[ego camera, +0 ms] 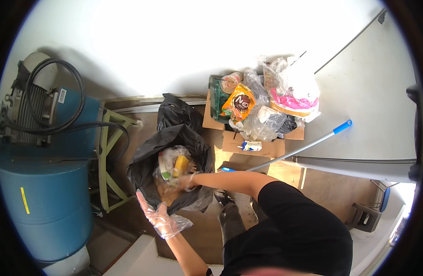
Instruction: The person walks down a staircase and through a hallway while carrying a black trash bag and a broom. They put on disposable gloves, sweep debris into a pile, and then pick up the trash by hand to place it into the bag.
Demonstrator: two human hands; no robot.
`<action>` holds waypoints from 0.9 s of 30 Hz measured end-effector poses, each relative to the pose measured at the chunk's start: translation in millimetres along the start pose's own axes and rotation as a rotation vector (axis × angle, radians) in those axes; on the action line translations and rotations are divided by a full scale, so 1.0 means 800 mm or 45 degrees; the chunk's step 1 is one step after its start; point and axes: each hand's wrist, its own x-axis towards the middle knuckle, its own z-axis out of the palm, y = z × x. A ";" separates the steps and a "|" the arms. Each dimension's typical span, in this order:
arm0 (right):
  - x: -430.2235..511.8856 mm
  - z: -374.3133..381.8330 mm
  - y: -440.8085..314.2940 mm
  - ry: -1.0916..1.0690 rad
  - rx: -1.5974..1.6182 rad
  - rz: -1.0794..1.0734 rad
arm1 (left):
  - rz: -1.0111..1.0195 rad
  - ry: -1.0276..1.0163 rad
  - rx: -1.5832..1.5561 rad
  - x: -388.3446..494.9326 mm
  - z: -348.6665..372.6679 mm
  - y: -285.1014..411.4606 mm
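Observation:
A black plastic garbage bag [139, 162] stands open on the floor, holding clear plastic, a yellow item [181, 166] and other waste. My right hand [180, 183], in a clear disposable glove, reaches inside it; blur and plastic hide the fingers, so a hold cannot be told. At the bag's lower left rim is my left hand [159, 217], gloved alike, with fingers extended and nothing in it. To the right, a cardboard box [228, 143] is heaped with an orange snack wrapper [239, 102], a plastic cup [231, 82], clear bags and a pink bag [294, 100].
Another black bag [178, 112] lies behind the first, by the wall. A pole with a blue grip [342, 127] slants across beside the box. Blue machinery [46, 203] with black hoses and a green metal frame [104, 165] stands left. At far right is a grey stool [366, 217].

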 end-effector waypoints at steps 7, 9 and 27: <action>-0.175 -0.204 0.016 0.311 0.925 0.815 | 0.034 0.081 0.243 0.031 -0.057 -0.028; -0.275 -0.269 0.024 0.777 0.151 0.978 | -0.004 0.095 0.327 0.039 -0.078 -0.036; -0.606 -0.247 0.233 0.601 -0.840 2.060 | 0.064 0.123 0.261 0.027 -0.055 -0.026</action>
